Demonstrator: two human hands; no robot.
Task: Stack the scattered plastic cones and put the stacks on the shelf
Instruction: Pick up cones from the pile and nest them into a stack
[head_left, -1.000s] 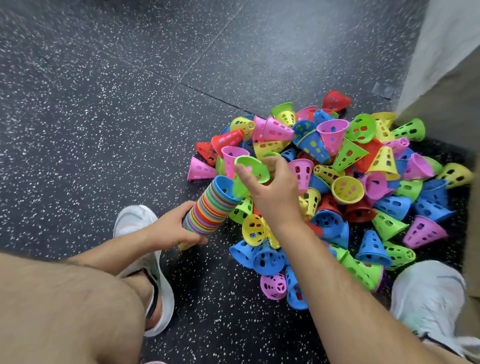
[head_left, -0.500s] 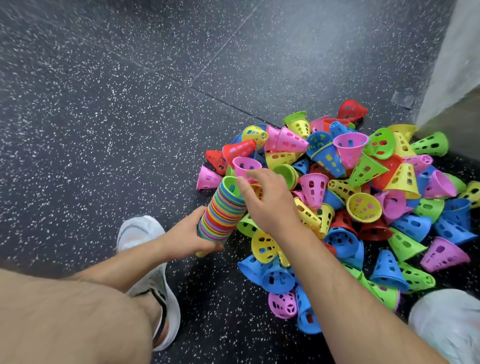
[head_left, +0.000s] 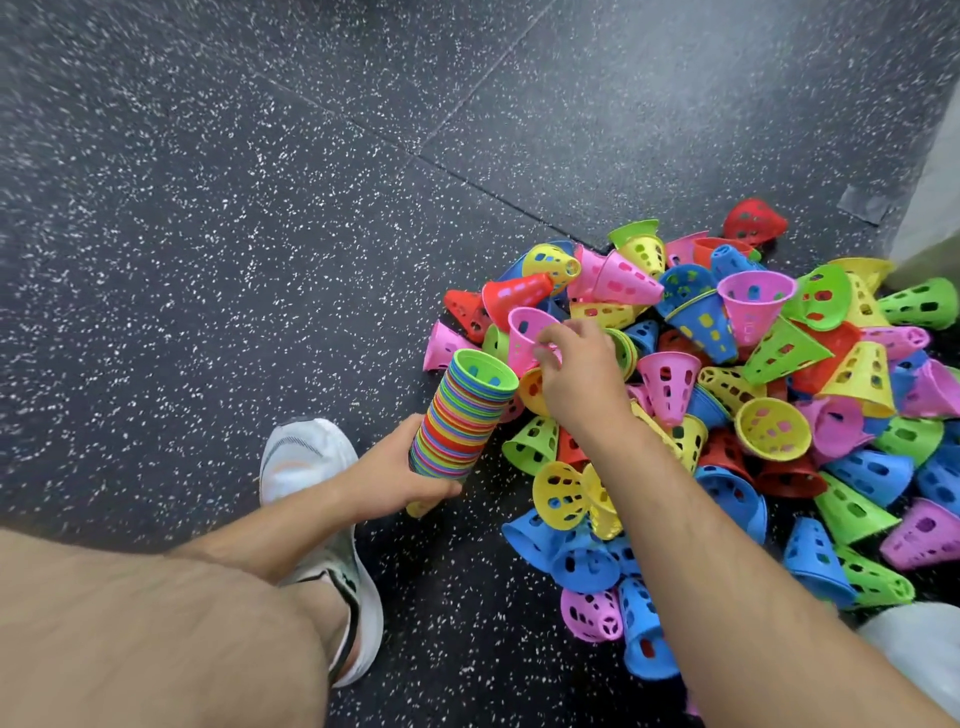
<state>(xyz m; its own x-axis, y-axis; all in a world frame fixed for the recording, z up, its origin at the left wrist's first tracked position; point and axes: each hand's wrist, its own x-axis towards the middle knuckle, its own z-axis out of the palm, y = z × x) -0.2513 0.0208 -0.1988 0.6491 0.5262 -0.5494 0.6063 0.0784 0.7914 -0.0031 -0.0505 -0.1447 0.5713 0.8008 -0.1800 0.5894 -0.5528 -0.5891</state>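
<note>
The right hand (head_left: 576, 374) has been carried away from the mouth of the stack (head_left: 460, 426) and into the pile since half a second ago. The green cone (head_left: 485, 370) it held a second ago has been left seated as the stack's top layer, where a blue rim was uppermost before.

The right side of the speckled dark floor (head_left: 208, 234) is taken up by the pile of loose cones (head_left: 769, 415). They are pink, blue, yellow, green and red, lying on their sides or mouth-up, many overlapping. A great many are yet to be gathered, so the task is judged far from finished; no shelf is seen in this view.

Just beside the pile's left edge the stack is held tilted, its mouth leaning toward the pile. Its lower part is wrapped by the fingers and thumb of the left hand (head_left: 395, 467). Whether its bottom tip rests on the floor cannot be told. A white shoe (head_left: 306, 457) is planted next to that hand.

A pink cone (head_left: 522, 338) lies at the pile's left edge, just beyond the stack's mouth. Its rim appears to be pinched between the right thumb and fingertips. One cone is thus judged added and the next taken up. For nesting, the pink cone would have to be lifted clear and lowered narrow end first into the green mouth.
</note>
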